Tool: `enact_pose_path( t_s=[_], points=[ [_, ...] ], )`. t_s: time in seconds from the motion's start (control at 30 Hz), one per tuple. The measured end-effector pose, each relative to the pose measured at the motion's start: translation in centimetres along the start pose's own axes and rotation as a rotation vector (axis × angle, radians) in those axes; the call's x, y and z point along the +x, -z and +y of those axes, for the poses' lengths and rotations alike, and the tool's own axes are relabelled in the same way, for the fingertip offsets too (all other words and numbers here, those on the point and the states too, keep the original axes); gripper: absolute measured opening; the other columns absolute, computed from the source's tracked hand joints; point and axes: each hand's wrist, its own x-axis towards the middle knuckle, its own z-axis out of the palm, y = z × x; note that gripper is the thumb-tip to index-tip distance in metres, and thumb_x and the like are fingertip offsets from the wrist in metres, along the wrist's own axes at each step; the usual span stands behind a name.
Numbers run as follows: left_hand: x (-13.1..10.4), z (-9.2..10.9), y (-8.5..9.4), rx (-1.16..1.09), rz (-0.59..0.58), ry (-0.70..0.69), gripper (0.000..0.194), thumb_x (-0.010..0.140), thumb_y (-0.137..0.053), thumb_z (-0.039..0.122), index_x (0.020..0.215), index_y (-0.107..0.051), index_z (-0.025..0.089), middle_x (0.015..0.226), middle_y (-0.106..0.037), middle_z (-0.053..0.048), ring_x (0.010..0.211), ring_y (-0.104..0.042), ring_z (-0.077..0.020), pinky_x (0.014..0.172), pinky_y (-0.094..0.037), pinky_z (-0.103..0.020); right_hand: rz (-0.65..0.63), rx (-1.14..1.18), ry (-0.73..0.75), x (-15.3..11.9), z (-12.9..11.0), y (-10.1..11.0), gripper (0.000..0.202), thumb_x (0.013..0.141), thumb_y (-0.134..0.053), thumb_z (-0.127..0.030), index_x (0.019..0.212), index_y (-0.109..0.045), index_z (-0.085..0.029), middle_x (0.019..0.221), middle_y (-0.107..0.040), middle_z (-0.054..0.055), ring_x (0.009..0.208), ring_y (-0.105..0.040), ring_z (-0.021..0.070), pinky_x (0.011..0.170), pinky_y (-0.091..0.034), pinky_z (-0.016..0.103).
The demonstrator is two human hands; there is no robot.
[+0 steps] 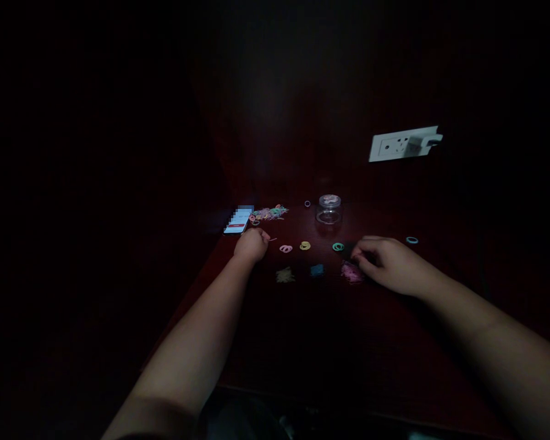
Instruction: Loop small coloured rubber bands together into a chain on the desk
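Note:
My left hand (252, 245) is closed in a pinch beside the phone, with a thin pale elastic band (273, 239) poking out from its fingertips. Just in front of it lies a mixed heap of colourful elastic bands (271, 212). My right hand (387, 264) has its fingers curled together over the edge of a pink pile of thin bands (352, 272); anything in its fingertips is too dark to make out. Between the hands are pink hair ties (286, 249), yellow hair ties (305, 245) and green hair ties (338, 247). Nearer me sit a yellowish pile (285, 275) and a blue pile (317, 270).
A lidded clear jar (329, 212) stands towards the back of the dark red table (302, 330). The lit phone (238, 221) lies at the left edge. One blue hair tie (411, 240) is at right, a purple one (307, 203) behind. A wall socket (401, 145) holds a plug.

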Motion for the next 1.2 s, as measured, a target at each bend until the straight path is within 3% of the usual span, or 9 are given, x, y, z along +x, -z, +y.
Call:
enact_pose_path(
  t_s=[0.27, 0.53, 0.63, 1.2],
  points=[
    [-1.4, 2.7, 0.5, -0.060, 0.021, -0.131, 0.020, 0.096, -0.048, 0.029, 0.095, -0.064, 0.018, 0.102, -0.072, -0.009, 0.096, -0.067, -0.0219, 0.088, -0.050, -0.031, 0.031, 0.034, 0.017, 0.0, -0.3, -0.3, 0.013, 0.085, -0.056, -0.021, 0.076, -0.065, -0.021, 0.075, -0.064, 0.002, 0.067, -0.058, 0.0172, 0.064, -0.043, 0.030],
    [-6.8, 7.9, 0.7, -0.216, -0.030, -0.546, 0.017, 0.099, -0.043, 0.028, 0.097, -0.057, 0.020, 0.098, -0.068, -0.005, 0.089, -0.063, -0.0185, 0.079, -0.048, -0.031, 0.142, 0.113, 0.052, 0.0, -2.0, -0.9, 0.011, 0.086, -0.062, -0.022, 0.096, -0.064, -0.020, 0.078, -0.062, 0.001, 0.071, -0.058, 0.0165, 0.066, -0.043, 0.028],
    [-8.3, 9.0, 1.1, -0.226, -0.071, -0.579, 0.013, 0.098, -0.045, 0.026, 0.094, -0.057, 0.021, 0.096, -0.069, -0.003, 0.087, -0.063, -0.0184, 0.076, -0.047, -0.031, 0.144, 0.129, 0.077, -0.1, -2.6, -0.9, 0.009, 0.087, -0.063, -0.024, 0.095, -0.065, -0.021, 0.077, -0.061, 0.001, 0.070, -0.058, 0.0156, 0.065, -0.042, 0.028],
    [-9.3, 9.5, 1.3, -0.253, -0.105, -0.677, 0.010, 0.095, -0.052, 0.022, 0.096, -0.061, 0.022, 0.097, -0.069, -0.001, 0.088, -0.064, -0.0167, 0.081, -0.048, -0.033, 0.084, 0.223, 0.095, -0.2, -2.3, -1.7, 0.008, 0.090, -0.056, -0.021, 0.082, -0.060, -0.020, 0.075, -0.058, 0.000, 0.066, -0.053, 0.0140, 0.062, -0.041, 0.027]
  ],
)
